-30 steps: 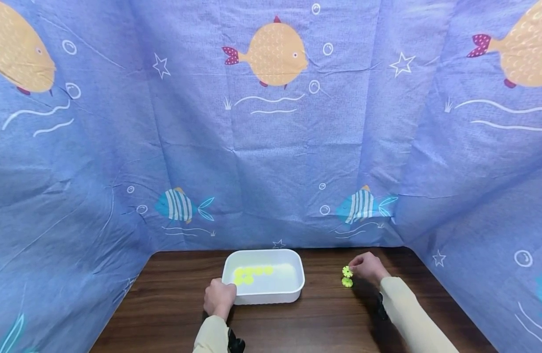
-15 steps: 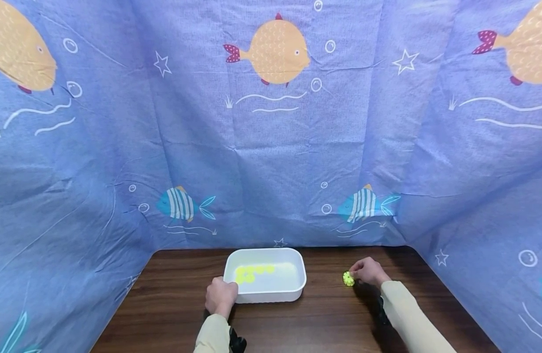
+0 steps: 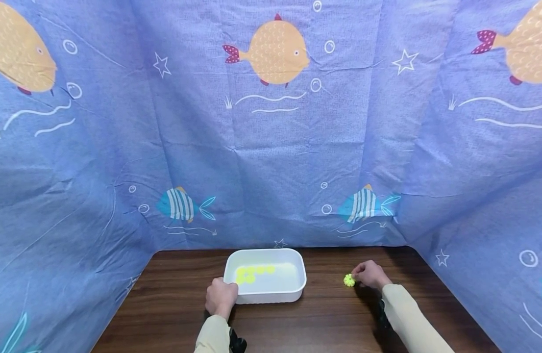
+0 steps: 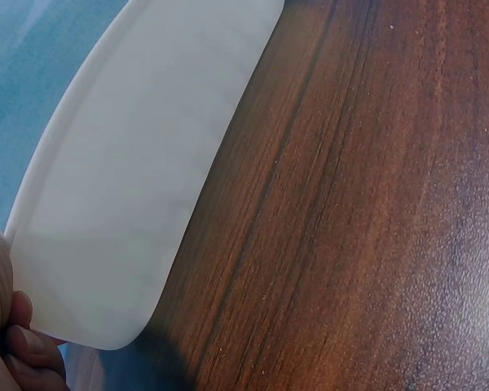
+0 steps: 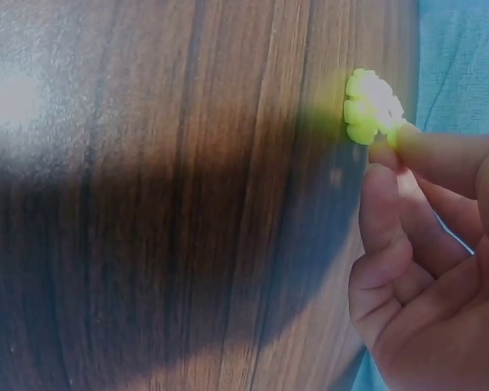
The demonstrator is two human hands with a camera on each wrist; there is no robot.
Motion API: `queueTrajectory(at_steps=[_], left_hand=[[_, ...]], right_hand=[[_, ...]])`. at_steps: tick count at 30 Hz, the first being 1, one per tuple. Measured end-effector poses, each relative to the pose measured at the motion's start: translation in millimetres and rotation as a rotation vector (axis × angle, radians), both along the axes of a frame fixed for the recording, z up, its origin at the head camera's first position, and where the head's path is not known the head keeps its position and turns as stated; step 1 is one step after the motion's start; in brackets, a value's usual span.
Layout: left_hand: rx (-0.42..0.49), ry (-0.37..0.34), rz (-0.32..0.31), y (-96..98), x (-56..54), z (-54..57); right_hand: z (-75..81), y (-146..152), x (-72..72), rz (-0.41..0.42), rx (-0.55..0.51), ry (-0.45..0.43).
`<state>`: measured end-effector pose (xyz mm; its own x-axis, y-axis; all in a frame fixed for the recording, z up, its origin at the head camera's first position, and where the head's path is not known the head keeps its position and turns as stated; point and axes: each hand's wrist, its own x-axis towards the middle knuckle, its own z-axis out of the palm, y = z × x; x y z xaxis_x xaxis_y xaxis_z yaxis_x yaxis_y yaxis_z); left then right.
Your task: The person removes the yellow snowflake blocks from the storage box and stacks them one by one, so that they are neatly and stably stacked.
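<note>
Yellow flower piece [image 3: 349, 280] (scalloped), right of white tub [image 3: 271, 297].

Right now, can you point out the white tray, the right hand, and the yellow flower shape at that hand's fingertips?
White tray [image 3: 271, 297]: head view, on its near outer wall.
Right hand [image 3: 370, 274]: head view, on the back of the hand.
Yellow flower shape [image 5: 370, 108]: right wrist view, on its petals.

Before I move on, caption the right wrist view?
The right hand pinches a yellow scalloped piece, wood-grain tabletop behind.
</note>
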<state>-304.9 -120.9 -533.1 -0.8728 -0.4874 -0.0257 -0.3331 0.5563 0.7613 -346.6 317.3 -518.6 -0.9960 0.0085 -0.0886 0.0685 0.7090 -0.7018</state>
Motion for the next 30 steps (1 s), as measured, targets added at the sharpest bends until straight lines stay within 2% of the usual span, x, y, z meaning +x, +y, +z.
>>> queueTrajectory(at_steps=[14,30], left_hand=[[-0.004,0.02,0.006,0.2,0.9,0.0],[0.006,0.023,0.014,1.1,2.5,0.6]], right_hand=[[-2.2,-2.0,1.2,-0.024,0.051,0.03],[-6.5,-2.6,1.1,-0.035,0.043,0.024]])
